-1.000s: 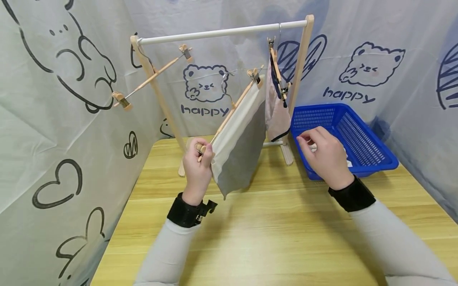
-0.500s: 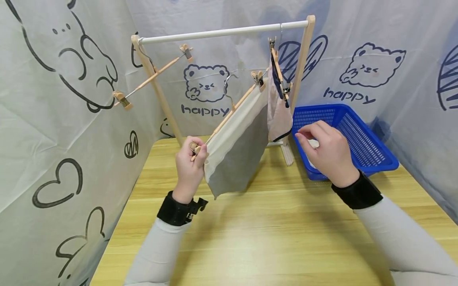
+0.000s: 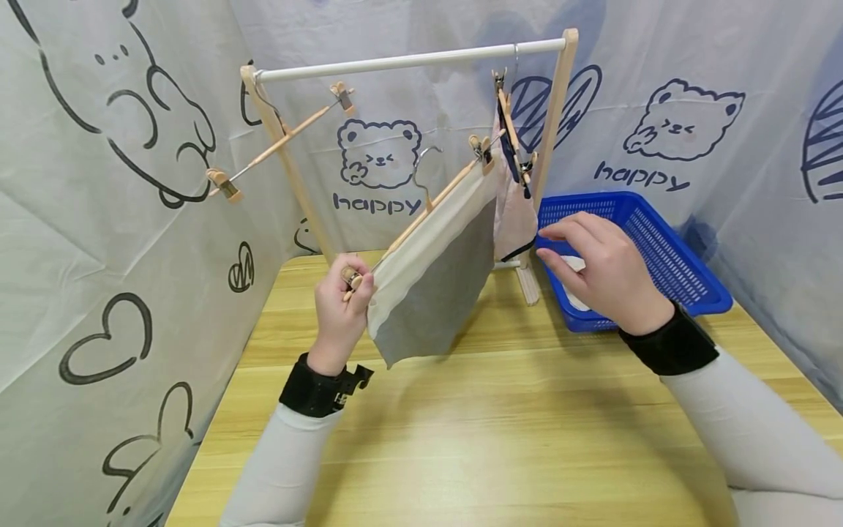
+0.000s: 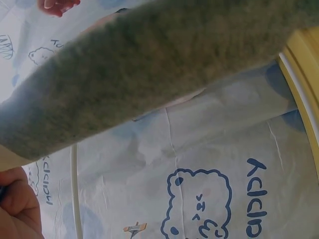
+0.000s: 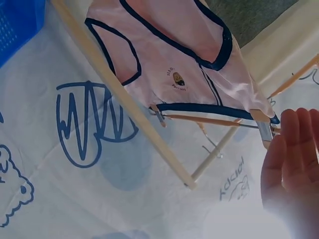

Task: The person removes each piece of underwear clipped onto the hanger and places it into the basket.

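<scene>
A pale wood-grain tabletop (image 3: 500,432) fills the lower frame, enclosed by white sheeting printed with bears and the word "happy". At upper centre stands a small drying rack of light wooden posts with a white round crossbar (image 3: 408,60).

Your left hand (image 3: 341,311), at centre left, is closed around the lower clip end of a slim wooden clip hanger with a wire hook (image 3: 421,212). The hanger's long axis runs diagonally, from your fist up and to the right toward the crossbar; its hook is free of the bar. Clipped beneath it hangs a soft, felt-like rectangular cloth, cream above and grey below (image 3: 431,282).

Your right hand (image 3: 602,267), at centre right, holds nothing; its fingers are loosely extended and point left toward the cloth's right edge, near but apart. It is the nearer hand to the hanger's upper clip.

Behind it sits a blue perforated plastic basket (image 3: 658,249). A pink sleeveless top with navy trim (image 5: 184,64) hangs at the rack's right end, and an empty wooden hanger (image 3: 276,143) at its left.
</scene>
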Demonstrator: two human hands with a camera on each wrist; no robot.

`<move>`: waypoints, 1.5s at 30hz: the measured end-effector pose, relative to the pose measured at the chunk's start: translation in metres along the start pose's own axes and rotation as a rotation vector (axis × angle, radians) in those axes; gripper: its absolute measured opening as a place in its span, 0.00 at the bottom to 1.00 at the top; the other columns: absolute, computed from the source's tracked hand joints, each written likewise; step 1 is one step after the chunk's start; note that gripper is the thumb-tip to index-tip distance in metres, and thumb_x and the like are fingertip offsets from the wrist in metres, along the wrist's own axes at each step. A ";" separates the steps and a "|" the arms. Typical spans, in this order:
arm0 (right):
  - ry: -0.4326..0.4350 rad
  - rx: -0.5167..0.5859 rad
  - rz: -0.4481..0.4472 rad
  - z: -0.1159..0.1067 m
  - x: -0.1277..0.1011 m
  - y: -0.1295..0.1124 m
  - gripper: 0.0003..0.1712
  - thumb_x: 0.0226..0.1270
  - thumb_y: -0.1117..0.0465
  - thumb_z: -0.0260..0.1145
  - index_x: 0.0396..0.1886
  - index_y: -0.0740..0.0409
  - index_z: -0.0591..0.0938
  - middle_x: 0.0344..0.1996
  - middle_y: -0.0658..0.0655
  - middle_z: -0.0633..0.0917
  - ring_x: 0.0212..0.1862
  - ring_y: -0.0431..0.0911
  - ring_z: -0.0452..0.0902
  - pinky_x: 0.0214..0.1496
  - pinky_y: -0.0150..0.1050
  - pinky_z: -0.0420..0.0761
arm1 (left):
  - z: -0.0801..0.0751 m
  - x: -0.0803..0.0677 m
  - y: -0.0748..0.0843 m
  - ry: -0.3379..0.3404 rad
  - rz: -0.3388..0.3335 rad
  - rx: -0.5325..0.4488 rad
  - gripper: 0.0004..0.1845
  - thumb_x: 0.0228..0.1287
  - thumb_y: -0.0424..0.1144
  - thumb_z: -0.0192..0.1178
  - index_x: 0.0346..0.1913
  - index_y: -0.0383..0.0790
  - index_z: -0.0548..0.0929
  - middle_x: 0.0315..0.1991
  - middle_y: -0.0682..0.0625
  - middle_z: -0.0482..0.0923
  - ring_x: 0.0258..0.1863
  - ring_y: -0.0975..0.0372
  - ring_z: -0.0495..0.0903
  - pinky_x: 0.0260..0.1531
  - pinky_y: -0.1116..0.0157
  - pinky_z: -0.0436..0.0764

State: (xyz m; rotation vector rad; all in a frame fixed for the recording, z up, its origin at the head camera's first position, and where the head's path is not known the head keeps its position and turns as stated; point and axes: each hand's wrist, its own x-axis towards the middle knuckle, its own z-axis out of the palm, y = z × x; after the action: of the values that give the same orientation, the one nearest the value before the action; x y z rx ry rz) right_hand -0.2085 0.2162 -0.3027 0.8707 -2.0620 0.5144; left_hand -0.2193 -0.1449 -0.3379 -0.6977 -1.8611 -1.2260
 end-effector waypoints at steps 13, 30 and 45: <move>0.050 -0.014 -0.083 -0.011 0.018 0.004 0.33 0.80 0.39 0.56 0.55 0.67 0.82 0.50 0.68 0.83 0.53 0.63 0.78 0.58 0.56 0.74 | -0.004 0.001 -0.001 -0.010 0.061 -0.011 0.35 0.74 0.67 0.51 0.34 0.31 0.74 0.18 0.47 0.67 0.18 0.72 0.59 0.17 0.72 0.57; -0.030 0.026 -0.091 -0.020 0.046 0.019 0.41 0.79 0.34 0.53 0.69 0.65 0.74 0.68 0.66 0.76 0.68 0.61 0.68 0.69 0.53 0.61 | -0.011 0.008 -0.002 -0.044 0.112 -0.034 0.34 0.75 0.65 0.52 0.32 0.32 0.73 0.16 0.47 0.68 0.16 0.74 0.57 0.14 0.72 0.56; -0.182 0.029 -0.062 -0.023 0.070 0.024 0.48 0.74 0.30 0.51 0.75 0.65 0.68 0.68 0.70 0.75 0.67 0.64 0.69 0.69 0.59 0.54 | -0.013 0.010 0.000 -0.111 0.121 0.023 0.35 0.74 0.68 0.50 0.33 0.33 0.75 0.22 0.43 0.74 0.15 0.72 0.52 0.13 0.70 0.55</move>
State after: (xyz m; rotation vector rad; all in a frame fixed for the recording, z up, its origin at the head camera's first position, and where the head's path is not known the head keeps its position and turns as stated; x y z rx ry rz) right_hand -0.2438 0.2183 -0.2336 1.0279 -2.1886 0.4463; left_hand -0.2207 -0.1570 -0.3263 -0.8685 -1.8904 -1.1058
